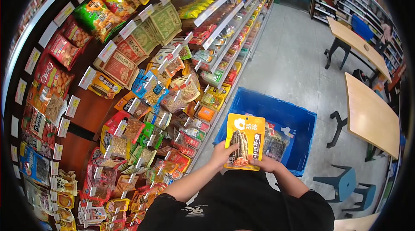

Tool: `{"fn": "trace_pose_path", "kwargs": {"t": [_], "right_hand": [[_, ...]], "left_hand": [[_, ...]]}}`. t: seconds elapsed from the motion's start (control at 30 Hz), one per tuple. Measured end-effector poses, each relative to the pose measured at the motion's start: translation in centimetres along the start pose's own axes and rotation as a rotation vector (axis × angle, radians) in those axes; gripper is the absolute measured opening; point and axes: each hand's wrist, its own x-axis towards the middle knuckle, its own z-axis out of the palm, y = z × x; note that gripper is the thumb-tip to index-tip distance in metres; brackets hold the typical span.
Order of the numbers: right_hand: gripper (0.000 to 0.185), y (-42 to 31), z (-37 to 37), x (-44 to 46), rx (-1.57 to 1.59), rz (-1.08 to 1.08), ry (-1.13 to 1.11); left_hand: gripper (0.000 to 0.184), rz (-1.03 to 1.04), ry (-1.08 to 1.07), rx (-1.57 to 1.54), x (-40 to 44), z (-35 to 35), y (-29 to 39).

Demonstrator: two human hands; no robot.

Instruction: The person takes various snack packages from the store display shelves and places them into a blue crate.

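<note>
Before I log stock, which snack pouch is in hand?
The yellow sunflower-seed pouch, held by left hand and right hand; others are on shelves or in the blue crate.

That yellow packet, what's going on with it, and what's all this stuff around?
A person in a black short-sleeved top is holding the flat yellow seed packet up in front of them, with the left hand and right hand on its lower sides. Just beyond it, a blue plastic bin sits on the floor with a dark see-through bag inside. To the left, brown-backed shelves carry lots of colourful snack bags.
</note>
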Motion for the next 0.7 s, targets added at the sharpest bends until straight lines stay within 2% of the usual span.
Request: {"fn": "trace_pose_path", "kwargs": {"t": [0.27, 0.47, 0.57, 0.63, 0.7], "right_hand": [[0.053, 1.1, -4.3, -1.7, 0.028, -0.103, 0.005], [0.048, 2.6, -7.0, -2.9, 0.088, 0.045, 0.099], [0.049, 3.4, -7.8, -3.5, 0.217, 0.068, 0.185], [0.046, 6.1, -8.7, -3.1, 0.259, 0.091, 0.345], [0.05, 9.2, -10.9, -2.6, 0.251, 0.27, 0.444]], "left_hand": [[0.03, -0.078, 0.011, -0.016, 2.5, 4.1, -2.5], [0.042, -0.342, 0.054, 0.053, 2.2, 5.7, -5.9], [0.049, -0.382, 0.058, 0.084, 2.2, 6.0, -7.4], [0.058, -0.397, 0.093, 0.081, 2.5, 5.6, -8.3], [0.062, -0.381, 0.153, 0.107, 2.7, 5.3, -8.5]]}}
